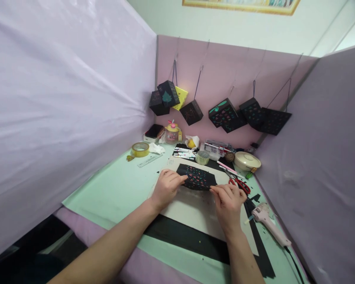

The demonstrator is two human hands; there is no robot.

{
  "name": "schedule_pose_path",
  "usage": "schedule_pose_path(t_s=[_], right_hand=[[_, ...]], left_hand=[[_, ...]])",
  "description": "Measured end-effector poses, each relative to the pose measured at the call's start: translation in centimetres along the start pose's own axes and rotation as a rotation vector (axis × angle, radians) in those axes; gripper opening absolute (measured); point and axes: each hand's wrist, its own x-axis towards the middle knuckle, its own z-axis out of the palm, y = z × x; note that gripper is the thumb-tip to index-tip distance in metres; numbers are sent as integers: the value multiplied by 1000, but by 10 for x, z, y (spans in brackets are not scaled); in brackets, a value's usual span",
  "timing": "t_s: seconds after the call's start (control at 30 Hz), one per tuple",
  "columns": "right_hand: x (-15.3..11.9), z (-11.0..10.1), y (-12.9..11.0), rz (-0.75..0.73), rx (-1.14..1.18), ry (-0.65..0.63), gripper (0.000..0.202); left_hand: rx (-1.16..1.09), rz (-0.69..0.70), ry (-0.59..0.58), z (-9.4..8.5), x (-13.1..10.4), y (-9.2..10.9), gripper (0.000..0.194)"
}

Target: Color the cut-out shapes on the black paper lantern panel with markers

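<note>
A black sheet (197, 177) covered in small red, blue and green marks is held up over a pale board (195, 209). My left hand (168, 186) pinches its left edge between thumb and fingers. At its lower right corner, the fingertips of my right hand (229, 197) are closed on the edge. The sheet's middle sags slightly between the hands. Black paper (189, 237) lies beneath the pale board.
Red-handled scissors (243, 186) and a pink glue gun (269, 225) lie to the right. Behind are white markers (185, 154), a tape roll (202, 157) and a beige container (247, 161). Yellow tape (140, 149) sits back left. Decorated black boxes (223, 113) hang along the rear partition.
</note>
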Motion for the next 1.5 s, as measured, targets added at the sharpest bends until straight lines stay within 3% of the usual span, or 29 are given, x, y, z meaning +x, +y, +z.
schedule_pose_path(t_s=[0.2, 0.33, 0.43, 0.53, 0.67, 0.77, 0.9, 1.0, 1.13, 1.27, 1.5], right_hand=[[-1, 5, -10, -47, -12, -46, 12], [-1, 3, -19, -48, 42, -52, 13], [-1, 0, -14, 65, 103, 158, 42], [-1, -1, -4, 255, 170, 344, 55], [-1, 3, 7, 455, 264, 327, 46], [-4, 9, 11, 534, 342, 273, 45], [-8, 15, 17, 609, 445, 249, 50], [-9, 17, 18, 665, 587, 161, 53], [-6, 15, 13, 755, 767, 57, 53], [-5, 13, 10, 892, 912, 40, 51], [-9, 12, 12, 924, 819, 44, 45]], left_hand=[[43, -30, -160, 6, -3, 4, 18], [-19, -76, -166, 12, -9, -2, 20], [-149, -170, -15, 12, -12, -8, 27], [-375, -422, 196, 7, -9, -12, 24], [-774, -845, 399, 3, 0, -17, 19], [-1064, -1020, 457, 7, 2, -23, 25], [-1234, -1069, 386, 14, 0, -28, 37], [-1332, -1100, 319, 17, -1, -28, 41], [-1412, -1116, 245, 17, -2, -26, 40], [-1515, -1101, 164, 18, -1, -21, 38], [-1506, -1107, 143, 13, 2, -12, 55]])
